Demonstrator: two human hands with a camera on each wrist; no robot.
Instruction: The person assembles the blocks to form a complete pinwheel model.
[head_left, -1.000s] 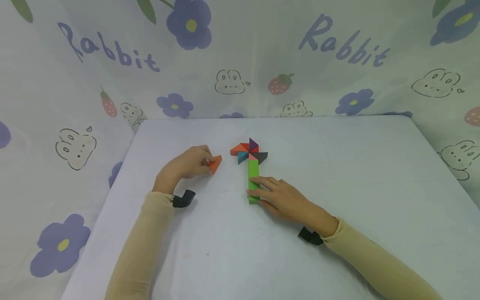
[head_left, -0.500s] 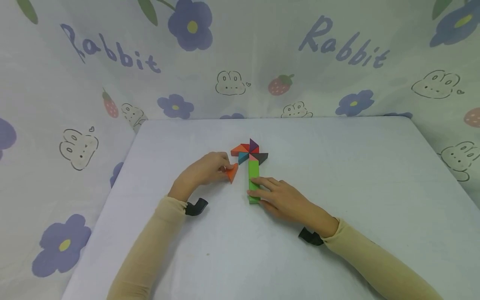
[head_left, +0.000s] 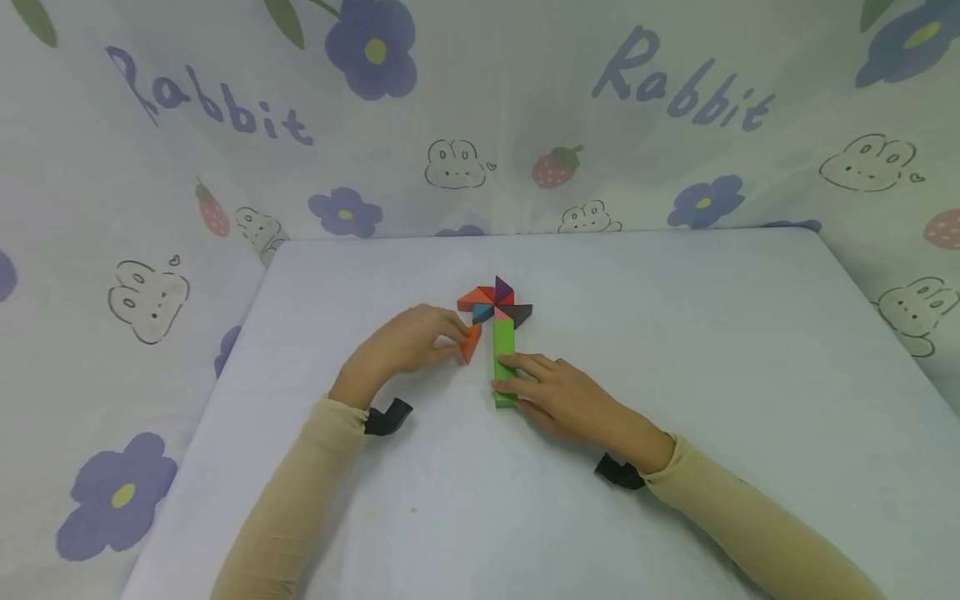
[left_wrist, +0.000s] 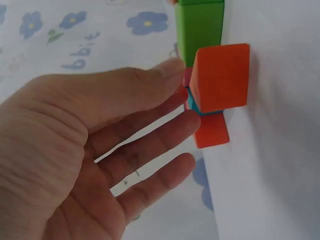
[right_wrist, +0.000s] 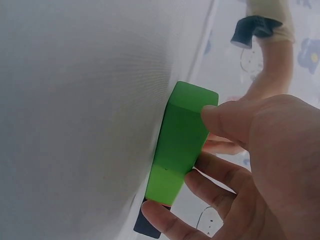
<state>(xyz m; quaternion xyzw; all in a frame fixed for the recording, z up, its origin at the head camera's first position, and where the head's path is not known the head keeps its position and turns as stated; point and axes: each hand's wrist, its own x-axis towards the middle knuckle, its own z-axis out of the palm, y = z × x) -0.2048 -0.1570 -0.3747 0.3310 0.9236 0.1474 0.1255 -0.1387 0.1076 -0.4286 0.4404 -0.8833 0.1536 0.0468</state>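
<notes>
Near the middle of the table my left hand [head_left: 416, 337] touches a small orange triangular block [head_left: 471, 343] standing left of the green strip. In the left wrist view, the thumb and loosely stretched fingers lie at one side of that orange block [left_wrist: 222, 77]. My right hand [head_left: 566, 400] rests over a strip of green blocks [head_left: 504, 337], thumb by its near end and fingers reaching across it. The right wrist view has the thumb at the upper edge of the green strip [right_wrist: 182, 135]. Beyond the strip sits a pinwheel of triangular blocks [head_left: 480, 296] in orange, red, purple, dark grey, pink and teal.
A white table [head_left: 675, 350] bears the blocks. Behind and beside it hangs a cloth [head_left: 517, 100] printed with rabbits, flowers and strawberries. Black camera mounts sit at both wrists, the left mount [head_left: 388, 417] and the right mount [head_left: 618, 472].
My left hand has carried the orange block rightward, close to the green strip, and its fingers have loosened around it. My right hand and the pinwheel stay in place.
</notes>
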